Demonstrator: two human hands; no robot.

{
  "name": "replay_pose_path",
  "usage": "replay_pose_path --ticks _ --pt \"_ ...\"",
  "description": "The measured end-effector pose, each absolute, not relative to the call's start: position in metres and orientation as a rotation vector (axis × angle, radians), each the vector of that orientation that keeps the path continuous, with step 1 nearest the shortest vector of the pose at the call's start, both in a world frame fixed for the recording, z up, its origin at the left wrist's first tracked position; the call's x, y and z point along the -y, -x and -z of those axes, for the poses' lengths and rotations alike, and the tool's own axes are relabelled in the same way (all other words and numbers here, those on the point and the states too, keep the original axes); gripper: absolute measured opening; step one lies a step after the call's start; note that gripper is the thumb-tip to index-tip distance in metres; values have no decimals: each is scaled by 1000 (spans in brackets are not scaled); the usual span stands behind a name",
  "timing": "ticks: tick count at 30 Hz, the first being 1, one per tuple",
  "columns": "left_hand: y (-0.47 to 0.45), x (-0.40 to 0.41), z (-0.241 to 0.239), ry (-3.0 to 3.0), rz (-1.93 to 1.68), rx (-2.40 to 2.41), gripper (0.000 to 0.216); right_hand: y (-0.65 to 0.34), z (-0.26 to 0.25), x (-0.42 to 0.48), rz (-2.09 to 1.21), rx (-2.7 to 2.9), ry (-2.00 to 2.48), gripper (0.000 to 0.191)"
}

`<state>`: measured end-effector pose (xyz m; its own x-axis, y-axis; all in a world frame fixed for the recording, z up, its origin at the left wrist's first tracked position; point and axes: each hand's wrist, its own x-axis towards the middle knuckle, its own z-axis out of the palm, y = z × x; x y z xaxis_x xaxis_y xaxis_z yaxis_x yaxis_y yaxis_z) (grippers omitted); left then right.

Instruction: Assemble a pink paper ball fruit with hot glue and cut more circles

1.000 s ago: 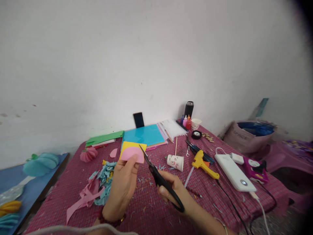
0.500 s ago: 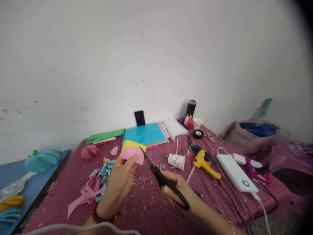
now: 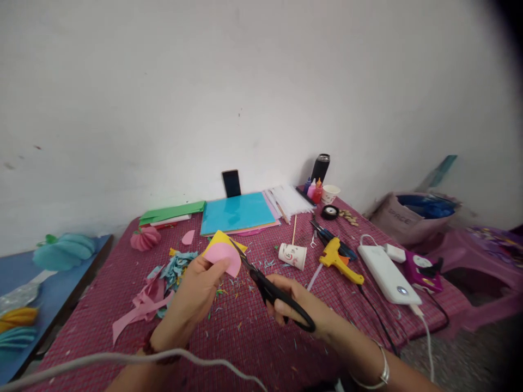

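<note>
My left hand (image 3: pixel 203 284) pinches a rounded piece of pink paper (image 3: pixel 224 255) laid over a sheet of yellow paper (image 3: pixel 220 238), thumb on top. Black scissors (image 3: pixel 267 288) are in my right hand (image 3: pixel 291 298), fingers through the handles. Their blades reach the yellow paper along the right side of the pink edge. Below and left of my left hand lie pink paper strips (image 3: pixel 147 302) and crumpled blue scraps (image 3: pixel 176 269). Small paper clippings litter the tablecloth beneath both hands.
Right of the scissors are a paper cup (image 3: pixel 292 256), a yellow glue gun (image 3: pixel 340 261) and a white power bank (image 3: pixel 388 275). Blue sheets (image 3: pixel 239 212) and a phone (image 3: pixel 231 183) are at the back. A white cable (image 3: pixel 192 354) crosses the near foreground.
The scissor blades now lie across the yellow paper beside the pink edge. Both hands keep their grip. The whole view has shifted slightly.
</note>
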<state>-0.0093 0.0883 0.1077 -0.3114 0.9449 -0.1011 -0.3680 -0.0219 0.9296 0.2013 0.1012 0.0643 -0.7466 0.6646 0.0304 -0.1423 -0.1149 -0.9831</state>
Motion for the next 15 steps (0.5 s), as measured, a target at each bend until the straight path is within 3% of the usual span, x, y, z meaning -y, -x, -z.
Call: replay_pose_path --ticks 15 --pt "-3 -84 -93 -735 -1490 -1134 14 -199 -58 -94 -1917 1575 570 57"
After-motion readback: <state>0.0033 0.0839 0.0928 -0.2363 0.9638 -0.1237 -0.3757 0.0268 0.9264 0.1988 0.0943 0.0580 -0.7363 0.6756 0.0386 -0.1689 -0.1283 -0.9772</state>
